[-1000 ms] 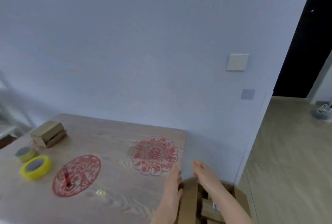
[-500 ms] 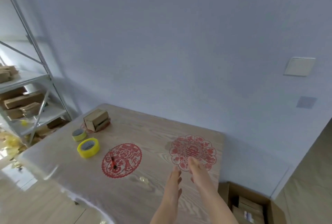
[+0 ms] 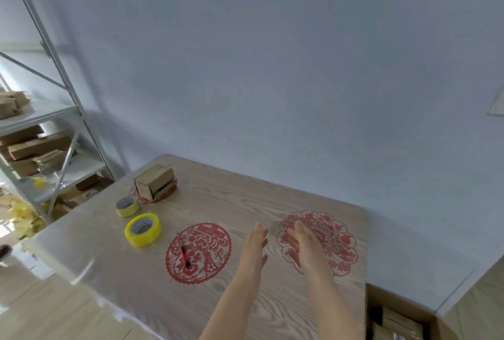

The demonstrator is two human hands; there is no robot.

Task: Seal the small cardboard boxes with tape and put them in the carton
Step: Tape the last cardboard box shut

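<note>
Both hands empty, fingers straight: left hand (image 3: pixel 255 248), right hand (image 3: pixel 306 247) over tabletop (image 3: pixel 245 203) mid-frame. Small boxes (image 3: pixel 155 183) upper left; carton (image 3: pixel 403 320) lower right.

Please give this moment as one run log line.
left hand open, empty | right hand open, empty | small cardboard box on table, untouched | carton beside table, boxes inside

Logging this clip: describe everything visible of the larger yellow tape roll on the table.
The larger yellow tape roll lies flat on the wood-grain table, hole facing up. Its wound band looks glossy yellow around a grey inner core, and a dotted pattern shows inside the hole. It sits nearer the camera than a smaller yellow roll, apart from it, and left of a round red paper-cut. Only the table touches it.
</note>
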